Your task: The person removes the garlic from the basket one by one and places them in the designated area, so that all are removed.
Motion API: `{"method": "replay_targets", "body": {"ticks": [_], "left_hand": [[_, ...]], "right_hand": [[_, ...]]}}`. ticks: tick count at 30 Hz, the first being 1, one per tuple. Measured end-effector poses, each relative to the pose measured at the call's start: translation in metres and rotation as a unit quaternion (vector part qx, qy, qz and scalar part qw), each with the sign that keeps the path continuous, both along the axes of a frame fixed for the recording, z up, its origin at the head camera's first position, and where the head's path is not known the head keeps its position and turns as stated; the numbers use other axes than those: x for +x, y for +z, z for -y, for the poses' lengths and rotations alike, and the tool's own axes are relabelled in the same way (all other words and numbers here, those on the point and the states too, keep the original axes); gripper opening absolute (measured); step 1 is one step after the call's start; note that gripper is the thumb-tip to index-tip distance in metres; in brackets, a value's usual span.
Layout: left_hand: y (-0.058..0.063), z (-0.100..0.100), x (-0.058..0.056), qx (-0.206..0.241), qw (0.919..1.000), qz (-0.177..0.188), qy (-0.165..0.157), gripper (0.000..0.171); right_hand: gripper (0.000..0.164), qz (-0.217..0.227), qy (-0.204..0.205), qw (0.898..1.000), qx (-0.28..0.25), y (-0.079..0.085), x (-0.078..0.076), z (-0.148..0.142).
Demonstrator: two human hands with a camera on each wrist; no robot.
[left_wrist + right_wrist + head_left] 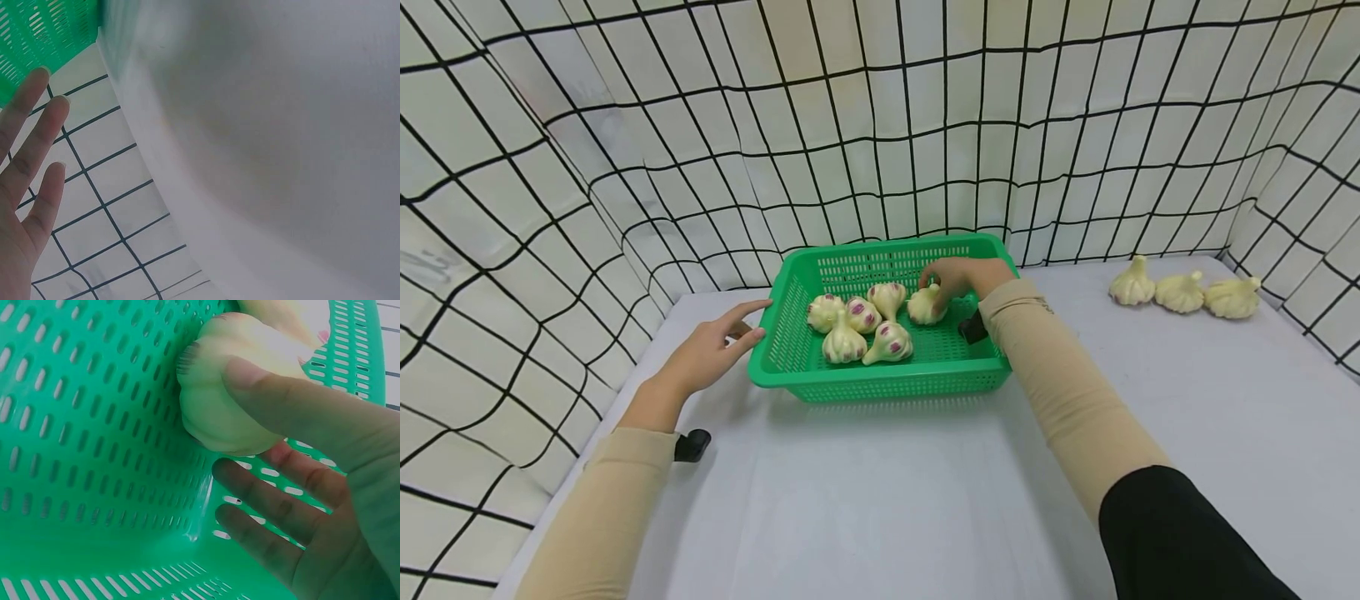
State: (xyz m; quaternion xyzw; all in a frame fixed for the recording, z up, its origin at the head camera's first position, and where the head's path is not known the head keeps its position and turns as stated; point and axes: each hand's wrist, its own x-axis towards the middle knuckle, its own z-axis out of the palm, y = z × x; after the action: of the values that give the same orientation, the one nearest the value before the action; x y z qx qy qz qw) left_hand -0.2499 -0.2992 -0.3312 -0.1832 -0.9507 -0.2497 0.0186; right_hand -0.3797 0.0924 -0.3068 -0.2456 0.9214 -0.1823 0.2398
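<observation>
A green plastic basket [895,385] with slotted walls stands on the white table. Inside its right half, my right hand [958,279] pinches a garlic bulb [923,308] between thumb and fingers. In the right wrist view the thumb lies across this bulb [212,419], low inside the basket, while two fingers extend free below it. Several other purple-marked garlic bulbs [844,343] lie together in the basket's left half. My left hand [703,354] is at the left rim with fingers loosely extended, fingertips right at the edge; the left wrist view shows them spread near the basket [56,37].
Three pale garlic bulbs [1180,292] lie in a row on the table [880,500] at the far right. Black netting [917,142] over white walls encloses the back and both sides, close behind the basket.
</observation>
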Motion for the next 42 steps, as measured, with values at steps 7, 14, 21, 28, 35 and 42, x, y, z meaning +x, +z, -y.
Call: {"method": "replay_targets", "body": {"ticks": [7, 14, 21, 28, 35, 42], "left_hand": [[0.0, -0.001, 0.001, -0.002, 1.0, 0.006, 0.006, 0.058], [0.0, -0.002, 0.0, -0.002, 1.0, 0.004, 0.002, 0.057], [0.0, -0.003, 0.0, -0.004, 1.0, 0.004, -0.002, 0.057], [0.002, -0.003, 0.0, -0.007, 1.0, 0.004, -0.001, 0.057], [0.002, -0.001, 0.0, -0.009, 1.0, 0.002, 0.0, 0.057], [0.001, 0.0, 0.0, -0.01, 0.9999, 0.002, 0.001, 0.057]], "right_hand": [[0.059, 0.006, -0.009, 1.0, 0.005, 0.001, 0.002, 0.0], [0.061, 0.011, -0.006, 1.0, -0.009, 0.0, 0.001, -0.003], [0.062, 0.0, 0.0, 0.999, -0.036, 0.004, 0.002, -0.007], [0.062, -0.018, 0.006, 0.999, -0.051, 0.014, 0.005, -0.012], [0.06, -0.023, -0.001, 0.997, -0.073, 0.021, 0.008, -0.017], [0.06, -0.04, -0.002, 0.996, -0.075, 0.024, 0.012, -0.025]]}}
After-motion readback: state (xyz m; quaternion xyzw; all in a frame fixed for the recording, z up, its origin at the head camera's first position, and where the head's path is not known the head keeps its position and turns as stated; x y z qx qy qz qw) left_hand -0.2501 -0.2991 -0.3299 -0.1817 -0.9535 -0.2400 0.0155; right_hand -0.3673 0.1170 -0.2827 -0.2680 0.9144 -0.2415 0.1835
